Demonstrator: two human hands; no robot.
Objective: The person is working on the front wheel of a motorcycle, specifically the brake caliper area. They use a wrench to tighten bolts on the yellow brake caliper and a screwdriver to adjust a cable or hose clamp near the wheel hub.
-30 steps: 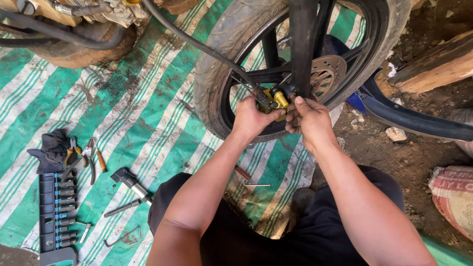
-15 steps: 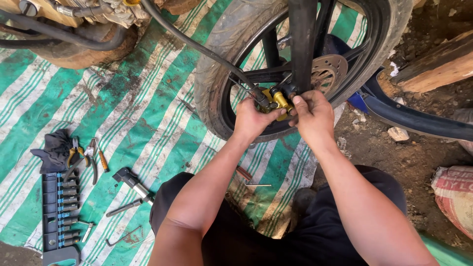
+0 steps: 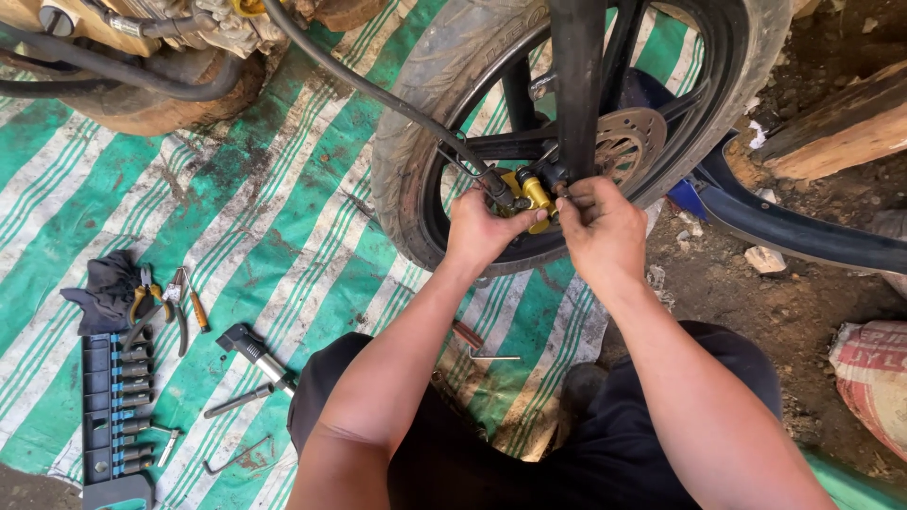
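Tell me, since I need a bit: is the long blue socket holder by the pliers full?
Mostly full: the long blue socket holder shows bits in nearly every slot.

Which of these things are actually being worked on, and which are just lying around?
In use:
left hand and right hand on the gold brake caliper
wheel
brake disc

Lying about:
socket set
pliers
dark rag
ratchet

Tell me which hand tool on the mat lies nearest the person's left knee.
The ratchet handle, black-headed, just left of the dark trousers. The pliers and socket rail lie farther left.
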